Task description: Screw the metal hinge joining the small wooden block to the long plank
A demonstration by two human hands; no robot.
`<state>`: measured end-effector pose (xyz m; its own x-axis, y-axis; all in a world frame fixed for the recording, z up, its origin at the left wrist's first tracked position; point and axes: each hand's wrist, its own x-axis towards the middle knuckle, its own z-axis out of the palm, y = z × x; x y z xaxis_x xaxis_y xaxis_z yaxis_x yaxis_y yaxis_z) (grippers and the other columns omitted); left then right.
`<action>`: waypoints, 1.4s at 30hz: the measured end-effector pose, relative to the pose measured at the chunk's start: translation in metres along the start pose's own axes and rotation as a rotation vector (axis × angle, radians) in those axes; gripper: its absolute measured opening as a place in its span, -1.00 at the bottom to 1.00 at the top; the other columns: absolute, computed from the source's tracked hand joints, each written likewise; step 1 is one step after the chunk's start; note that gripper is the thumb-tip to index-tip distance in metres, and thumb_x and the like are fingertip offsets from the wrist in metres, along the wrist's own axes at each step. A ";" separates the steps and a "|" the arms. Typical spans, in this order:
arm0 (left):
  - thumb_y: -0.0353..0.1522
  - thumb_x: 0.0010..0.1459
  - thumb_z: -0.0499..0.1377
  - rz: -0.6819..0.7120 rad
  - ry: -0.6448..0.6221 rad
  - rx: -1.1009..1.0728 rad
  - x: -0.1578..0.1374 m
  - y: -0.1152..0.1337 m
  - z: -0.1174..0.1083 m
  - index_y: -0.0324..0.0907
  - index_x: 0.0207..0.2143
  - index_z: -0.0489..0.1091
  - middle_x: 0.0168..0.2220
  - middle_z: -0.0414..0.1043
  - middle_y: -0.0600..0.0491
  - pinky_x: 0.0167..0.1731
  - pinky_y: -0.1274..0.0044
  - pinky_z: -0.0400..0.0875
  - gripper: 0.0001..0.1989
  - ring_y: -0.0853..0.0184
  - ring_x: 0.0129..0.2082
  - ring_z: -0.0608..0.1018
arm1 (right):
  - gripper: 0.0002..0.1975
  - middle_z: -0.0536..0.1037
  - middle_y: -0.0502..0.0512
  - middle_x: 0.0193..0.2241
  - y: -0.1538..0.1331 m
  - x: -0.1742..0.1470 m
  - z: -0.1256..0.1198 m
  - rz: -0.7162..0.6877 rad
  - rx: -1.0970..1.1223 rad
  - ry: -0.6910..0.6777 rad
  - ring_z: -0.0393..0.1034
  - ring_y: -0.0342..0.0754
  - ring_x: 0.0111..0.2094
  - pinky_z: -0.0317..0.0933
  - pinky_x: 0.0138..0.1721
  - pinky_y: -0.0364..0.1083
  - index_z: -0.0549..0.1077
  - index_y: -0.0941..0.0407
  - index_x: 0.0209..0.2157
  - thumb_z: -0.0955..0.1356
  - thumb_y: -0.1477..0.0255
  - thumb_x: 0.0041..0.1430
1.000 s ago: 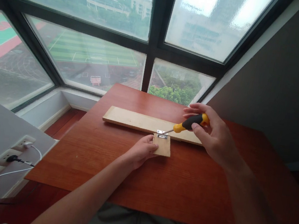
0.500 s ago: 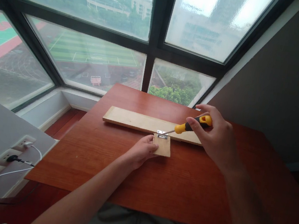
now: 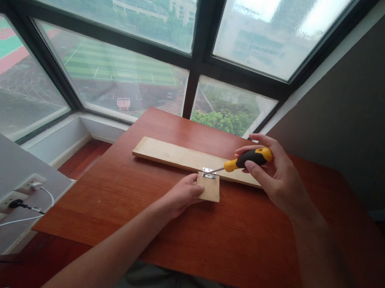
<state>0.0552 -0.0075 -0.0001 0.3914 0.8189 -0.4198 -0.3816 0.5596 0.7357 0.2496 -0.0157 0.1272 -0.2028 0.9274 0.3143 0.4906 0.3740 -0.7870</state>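
Observation:
My right hand (image 3: 276,172) has its fingers around the black and yellow handle of a screwdriver (image 3: 252,160). The shaft slants down to the left, and its tip meets the lower left part of a small metal hinge (image 3: 209,173). This hinge bridges a long pale wooden board (image 3: 172,153) and a small wooden piece (image 3: 211,191) on the near side of it. Closed on the small piece's left edge is my left hand (image 3: 186,193), thumb on top. Any screw under the tip is too small to make out.
Under the boards is a reddish-brown wooden table (image 3: 123,211). Large windows with dark frames (image 3: 196,62) rise behind it. At the left, a wall carries power sockets (image 3: 9,202) with plugged-in cables. A dark wall (image 3: 362,107) stands to the right.
The fingers of my right hand have shifted around the screwdriver handle, which now shows more of its black grip. My left hand, the hinge and the boards stay in place.

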 end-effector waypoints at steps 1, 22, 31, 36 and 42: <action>-0.55 -0.06 0.24 0.001 -0.003 0.004 0.000 0.000 0.000 -0.23 -0.18 0.39 -0.11 0.49 -0.11 -0.18 0.42 0.48 -0.67 0.24 -0.18 0.56 | -0.50 0.55 0.12 -0.11 -0.001 0.001 0.001 0.003 -0.046 0.017 0.48 0.05 -0.12 0.40 -0.16 0.03 0.22 0.01 0.16 0.33 0.28 0.20; -0.54 -0.06 0.23 0.007 0.000 0.047 0.000 0.000 0.001 -0.22 -0.18 0.37 -0.12 0.47 -0.10 -0.16 0.42 0.47 -0.67 0.23 -0.17 0.54 | -0.62 0.55 0.07 -0.36 -0.007 0.006 0.007 -0.034 -0.505 0.209 0.46 0.02 -0.38 0.34 -0.33 -0.02 0.41 0.04 -0.03 0.34 0.17 0.17; -0.55 -0.03 0.20 0.013 -0.015 0.051 0.002 -0.001 0.000 -0.22 -0.15 0.36 -0.15 0.47 -0.07 -0.17 0.42 0.47 -0.66 0.27 -0.20 0.53 | -0.49 0.51 0.11 -0.06 -0.011 0.007 0.003 -0.081 -0.206 -0.025 0.47 0.01 -0.13 0.37 -0.16 -0.03 0.21 0.00 0.18 0.31 0.36 0.19; -0.55 -0.04 0.22 0.009 -0.012 0.044 0.001 0.000 0.000 -0.22 -0.17 0.37 -0.15 0.47 -0.07 -0.17 0.44 0.47 -0.68 0.30 -0.22 0.54 | -0.52 0.54 0.08 -0.35 -0.015 0.017 0.012 -0.062 -0.563 0.171 0.46 0.04 -0.35 0.33 -0.26 0.01 0.35 0.08 0.07 0.36 0.21 0.15; -0.56 -0.03 0.20 0.007 0.000 0.058 0.001 0.000 0.001 -0.23 -0.17 0.36 -0.18 0.47 -0.06 -0.18 0.44 0.47 -0.69 0.31 -0.24 0.54 | -0.58 0.53 0.13 -0.15 -0.023 0.022 0.012 -0.091 -0.395 0.037 0.46 0.00 -0.26 0.33 -0.27 -0.05 0.29 0.09 0.11 0.27 0.35 0.21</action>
<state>0.0559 -0.0070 0.0003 0.3887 0.8226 -0.4151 -0.3349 0.5458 0.7681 0.2238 -0.0037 0.1455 -0.2333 0.8875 0.3975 0.7612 0.4210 -0.4933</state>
